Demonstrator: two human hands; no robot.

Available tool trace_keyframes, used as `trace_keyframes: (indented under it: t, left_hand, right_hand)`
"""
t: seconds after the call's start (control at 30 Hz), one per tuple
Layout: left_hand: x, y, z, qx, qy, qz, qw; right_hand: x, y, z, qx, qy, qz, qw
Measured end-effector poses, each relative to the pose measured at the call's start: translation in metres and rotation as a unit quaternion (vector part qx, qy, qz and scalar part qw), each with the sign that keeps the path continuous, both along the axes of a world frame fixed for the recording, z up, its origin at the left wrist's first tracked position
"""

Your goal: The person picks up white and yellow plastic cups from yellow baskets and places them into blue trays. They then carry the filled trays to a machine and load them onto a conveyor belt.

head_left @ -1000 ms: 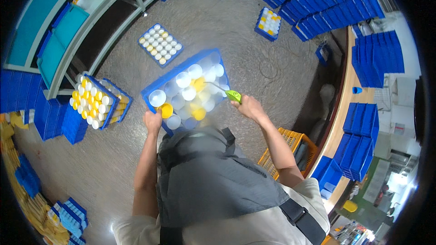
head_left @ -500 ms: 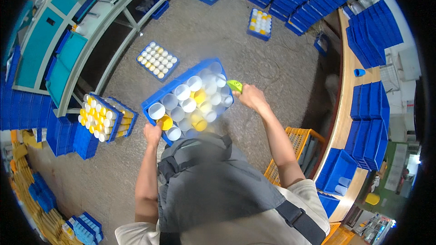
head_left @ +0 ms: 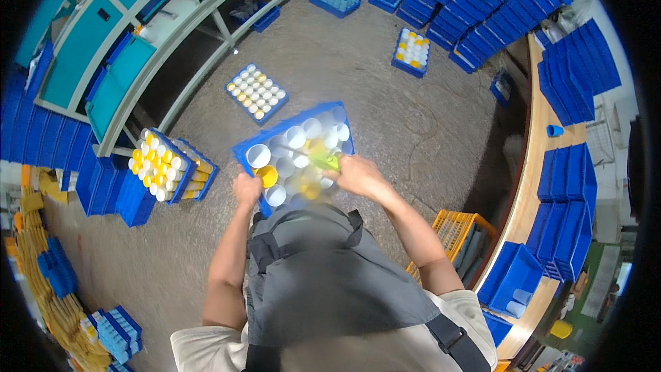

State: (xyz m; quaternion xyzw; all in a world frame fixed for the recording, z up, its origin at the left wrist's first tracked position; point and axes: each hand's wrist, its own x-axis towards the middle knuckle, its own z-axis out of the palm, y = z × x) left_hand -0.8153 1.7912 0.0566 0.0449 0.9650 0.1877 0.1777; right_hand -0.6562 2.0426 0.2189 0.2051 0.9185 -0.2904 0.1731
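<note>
In front of my body a blue crate [head_left: 351,124] is held at a tilt, filled with white cups [head_left: 259,156] and a few yellow cups [head_left: 266,177], their open ends toward me. My left hand [head_left: 247,189] is closed on the crate's left edge, beside a yellow cup. Over the crate's right part, my right hand [head_left: 359,176] is wrapped round a bright green tool [head_left: 325,160]. Its front end points left across the cups and is blurred, so I cannot make out its exact kind. The cups around it look hazy.
Ahead on the floor sit cup-filled crates [head_left: 256,94] [head_left: 412,52]. To the left are stacked crates of cups [head_left: 162,165] and a teal machine [head_left: 76,55]. A wooden bench [head_left: 527,220] with blue bins and a yellow basket [head_left: 451,234] stand at right.
My right hand has brought the green tool from beyond the crate's right end to the left, over the cups. My left hand keeps its grip on the crate.
</note>
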Motion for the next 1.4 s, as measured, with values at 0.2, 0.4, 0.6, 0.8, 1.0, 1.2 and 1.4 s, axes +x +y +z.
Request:
trace_keyframes:
  t: [0.2, 0.4, 0.6, 0.8, 1.0, 1.2, 1.4]
  left_hand:
    - [0.005, 0.000, 0.002, 0.013, 0.017, 0.018, 1.000]
    - [-0.001, -0.017, -0.009, 0.036, 0.028, 0.057, 0.997]
    - [-0.006, -0.027, -0.019, 0.042, 0.030, 0.091, 0.994]
    - [-0.011, -0.050, -0.026, 0.051, 0.033, 0.152, 0.987]
    - [0.000, -0.073, -0.021, 0.107, 0.025, 0.175, 0.978]
    - [0.009, -0.088, -0.016, 0.223, 0.032, 0.164, 0.961]
    - [0.007, -0.104, -0.027, 0.280, -0.018, 0.165, 0.946]
  right_hand:
    - [0.008, -0.033, -0.001, 0.051, 0.077, 0.041, 0.995]
    - [0.027, -0.035, -0.017, 0.032, 0.004, 0.043, 0.999]
    - [0.041, -0.063, -0.037, -0.003, 0.051, 0.056, 0.997]
    - [0.050, -0.059, -0.057, -0.027, -0.046, 0.030, 0.998]
    - [0.033, -0.017, -0.076, 0.036, -0.056, -0.059, 0.996]
    - [0.015, 0.047, -0.076, 0.080, -0.048, -0.156, 0.983]
    - [0.019, 0.073, -0.074, 0.074, -0.104, -0.165, 0.978]
